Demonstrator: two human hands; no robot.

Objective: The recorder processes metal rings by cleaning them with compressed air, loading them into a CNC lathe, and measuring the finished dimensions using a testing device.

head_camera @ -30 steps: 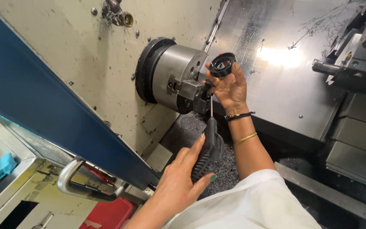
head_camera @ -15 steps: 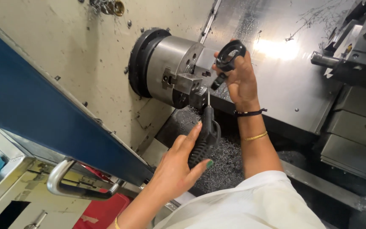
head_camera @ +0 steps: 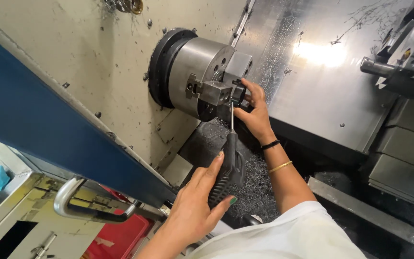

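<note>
Seemingly left hand (head_camera: 192, 211) grips air-gun (head_camera: 228, 170), nozzle at chuck (head_camera: 202, 79); right hand (head_camera: 255, 112) pinches dark part (head_camera: 238, 92); chips may fly; part could slip.

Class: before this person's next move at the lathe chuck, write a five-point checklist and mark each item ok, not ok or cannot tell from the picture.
1. Left hand has a full grip on the black air gun: ok.
2. Nozzle tip points at the chuck jaws: ok.
3. Right hand is on the dark part at the chuck face: ok.
4. Part seated squarely: cannot tell, fingers cover it.
5. Metal chips cleared below the chuck: not ok, a heap remains.
</note>
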